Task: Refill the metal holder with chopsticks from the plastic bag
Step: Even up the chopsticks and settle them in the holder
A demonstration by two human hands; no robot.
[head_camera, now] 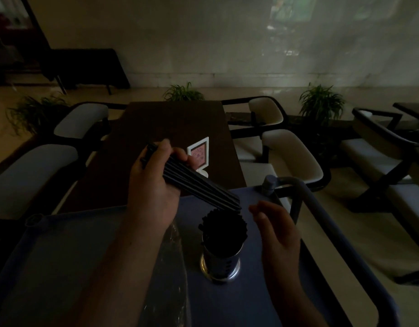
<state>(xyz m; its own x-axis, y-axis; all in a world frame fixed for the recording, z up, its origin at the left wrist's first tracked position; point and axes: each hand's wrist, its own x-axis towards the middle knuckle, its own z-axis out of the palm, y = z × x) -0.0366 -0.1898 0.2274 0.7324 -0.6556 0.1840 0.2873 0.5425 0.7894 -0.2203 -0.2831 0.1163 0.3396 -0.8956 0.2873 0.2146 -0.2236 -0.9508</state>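
While gripping: left hand fingers clamped round a black chopstick bundle, tips angled down over the holder.
Right hand: fingers loosely apart, empty, just beside the holder.
Metal holder: upright on blue cart tray, packed with chopsticks.
Plastic bag: on the tray, under the left forearm.

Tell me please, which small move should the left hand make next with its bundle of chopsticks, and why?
Probably tip the bundle of chopsticks steeper and lower its tips into the metal holder. The left hand grips the bundle slanted, with the tips just above the holder's already crowded top. The right hand is open beside the holder, apparently ready to guide them.
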